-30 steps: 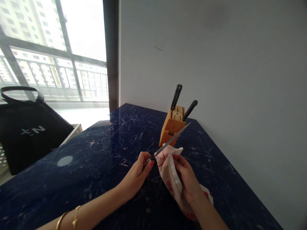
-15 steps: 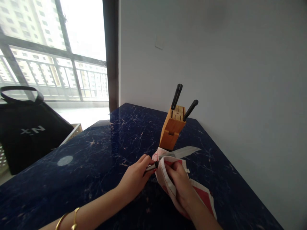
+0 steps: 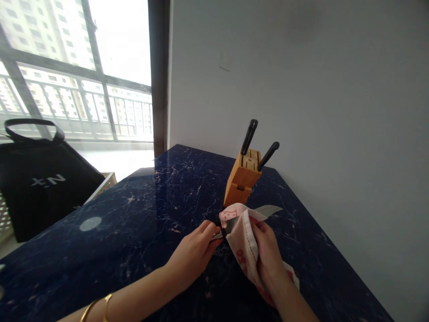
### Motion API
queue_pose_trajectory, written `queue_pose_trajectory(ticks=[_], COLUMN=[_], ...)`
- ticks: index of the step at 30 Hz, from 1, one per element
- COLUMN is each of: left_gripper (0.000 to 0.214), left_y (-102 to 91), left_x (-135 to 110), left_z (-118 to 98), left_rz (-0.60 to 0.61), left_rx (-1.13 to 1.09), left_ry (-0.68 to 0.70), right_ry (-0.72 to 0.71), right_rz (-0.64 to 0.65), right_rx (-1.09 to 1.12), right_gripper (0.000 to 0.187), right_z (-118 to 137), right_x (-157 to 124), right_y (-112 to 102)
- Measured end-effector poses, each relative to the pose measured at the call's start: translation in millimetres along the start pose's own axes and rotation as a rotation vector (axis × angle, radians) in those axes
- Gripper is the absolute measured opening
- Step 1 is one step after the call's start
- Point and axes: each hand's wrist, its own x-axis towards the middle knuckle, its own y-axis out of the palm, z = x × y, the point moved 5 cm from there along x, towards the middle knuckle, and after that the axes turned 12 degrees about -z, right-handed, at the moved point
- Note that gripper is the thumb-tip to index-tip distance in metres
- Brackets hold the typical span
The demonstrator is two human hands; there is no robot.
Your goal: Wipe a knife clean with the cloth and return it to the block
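Observation:
My left hand (image 3: 197, 246) is closed around the handle of a kitchen knife (image 3: 271, 210), whose blade points away to the right. A white cloth (image 3: 241, 250) with red print is folded over the middle of the blade; the tip sticks out past it. Bunched in my right hand (image 3: 266, 246), the cloth presses against the blade, and my right fingers are partly hidden by it. Just beyond the blade stands a wooden knife block (image 3: 239, 183) holding two black-handled knives (image 3: 250, 136).
A dark blue marbled table (image 3: 140, 228) spreads beneath everything, with a pale round spot (image 3: 90, 223) on its left part. Past the left edge, a black bag (image 3: 43, 183) stands against a light-coloured basket (image 3: 109, 181). A grey wall (image 3: 318, 112) runs along the right side.
My right hand and the cloth have slid rightward along the blade, towards its tip. More of the blade is now covered. My left hand still grips the handle, slightly farther right.

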Motion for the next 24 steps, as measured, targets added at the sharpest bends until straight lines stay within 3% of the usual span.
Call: queue_pose_trajectory(ticks=[5,13,16,20,24], left_gripper=[0.014,0.011,0.012,0.013,0.014], left_y=[-0.2,1.4,1.4,1.3,0.5], left_x=[0,-1,-2,0,-1], left_z=[-1,0,0,0,-2], left_rz=[-0.006,0.010,0.016,0.018,0.020], left_rx=[-0.057,-0.102,-0.102,-0.090,-0.104], left_ry=[0.019,-0.012,-0.006,0.001,0.020], right_ry=[0.017,-0.040,-0.015,0.010,-0.009], right_rz=[0.185,-0.002,0.049,0.223,0.138], right_rx=[-0.055,-0.005,-0.008,-0.038,-0.021], right_gripper=[0.023,0.029,0.026,0.019,0.021], right_z=[-6,6,1,-3,5], right_x=[-15,5,1,-13,-3], right_y=[18,-6,0,16,5])
